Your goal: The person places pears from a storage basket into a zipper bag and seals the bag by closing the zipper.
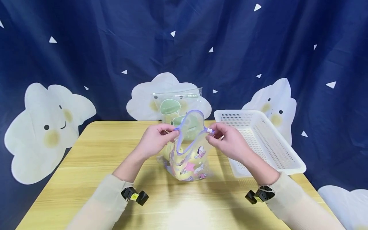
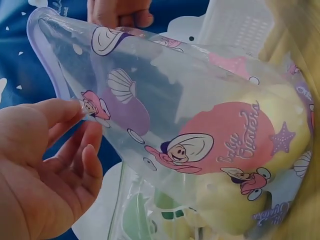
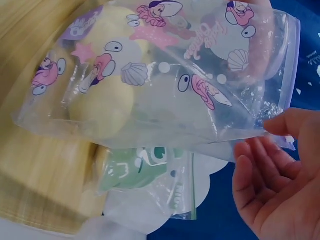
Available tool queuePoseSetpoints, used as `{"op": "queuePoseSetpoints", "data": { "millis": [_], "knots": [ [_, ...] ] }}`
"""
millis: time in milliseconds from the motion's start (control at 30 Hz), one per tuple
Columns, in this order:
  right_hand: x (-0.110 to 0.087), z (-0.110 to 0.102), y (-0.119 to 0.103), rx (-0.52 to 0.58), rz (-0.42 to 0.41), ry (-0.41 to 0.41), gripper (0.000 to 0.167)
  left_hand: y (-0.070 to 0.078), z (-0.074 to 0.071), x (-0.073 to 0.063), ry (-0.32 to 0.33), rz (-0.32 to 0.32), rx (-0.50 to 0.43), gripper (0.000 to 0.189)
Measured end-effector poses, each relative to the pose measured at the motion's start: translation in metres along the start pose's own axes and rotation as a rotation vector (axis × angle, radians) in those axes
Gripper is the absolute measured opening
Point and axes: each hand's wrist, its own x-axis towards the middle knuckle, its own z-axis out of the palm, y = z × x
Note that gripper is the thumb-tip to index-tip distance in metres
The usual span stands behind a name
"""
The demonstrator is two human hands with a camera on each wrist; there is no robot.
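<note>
A clear zip bag [image 1: 191, 163] printed with pink and purple cartoon oysters, shells and starfish stands on the table, its purple-edged mouth spread wide. Pale yellow rounded things [image 3: 102, 107] sit in its bottom; their kind is unclear. My left hand [image 1: 155, 139] pinches the left side of the rim between thumb and fingers. On the opposite side, my right hand [image 1: 230, 140] pinches the rim by the white slider [image 1: 210, 130]. Just behind stands a second clear bag [image 1: 172, 95] with green printing, partly hidden by the first; yellow shows low in it.
A white perforated plastic basket [image 1: 287, 158] stands on the right of the wooden table [image 1: 95, 159], close to my right forearm. Behind the table hangs a dark blue curtain [image 1: 184, 41] with clouds and small white triangles. Each wrist wears a black camera.
</note>
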Motion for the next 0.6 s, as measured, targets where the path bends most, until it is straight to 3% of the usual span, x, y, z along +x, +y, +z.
{"op": "queuePoseSetpoints", "data": {
  "millis": [133,300,467,600],
  "knots": [
    [-0.003,-0.005,0.006,-0.044,0.015,-0.019,0.009,0.002,-0.008,-0.001,0.075,0.030,0.040,0.016],
    [-0.003,-0.019,0.013,-0.044,-0.003,0.040,0.015,0.003,-0.028,-0.007,0.160,0.055,0.090,0.019],
    [0.001,-0.038,0.025,-0.026,0.000,0.092,0.017,0.004,-0.048,-0.019,0.193,0.074,0.117,0.022],
    [0.003,-0.046,0.034,-0.002,0.020,0.089,0.014,0.004,-0.060,-0.029,0.213,0.060,0.136,0.022]
  ]
}}
